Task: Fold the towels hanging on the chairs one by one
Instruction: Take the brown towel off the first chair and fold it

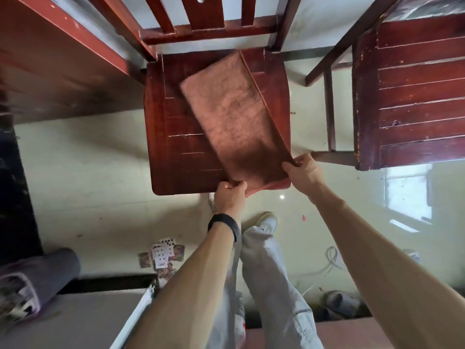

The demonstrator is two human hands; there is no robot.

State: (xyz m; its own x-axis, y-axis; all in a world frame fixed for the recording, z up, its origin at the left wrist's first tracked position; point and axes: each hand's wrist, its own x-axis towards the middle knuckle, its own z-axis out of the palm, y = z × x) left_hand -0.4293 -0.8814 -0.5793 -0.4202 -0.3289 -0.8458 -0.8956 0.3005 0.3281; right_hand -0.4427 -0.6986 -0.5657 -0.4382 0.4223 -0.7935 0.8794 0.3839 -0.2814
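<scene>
A brown towel (234, 117) lies slanted on the chair (173, 147) seat. The left hand (230, 195) pinches its near left corner. The right hand (303, 170) pinches its near right corner.

Fuzzy cloth on lacquered wood
I see a brown towel (231, 117) of matt, fuzzy terry cloth on a chair (173, 137) of glossy reddish varnished wood, scratched pale at the slat seams; the second chair (415, 91) has chipped lacquer, and the floor (95, 172) is glossy, smooth, reflective.
</scene>
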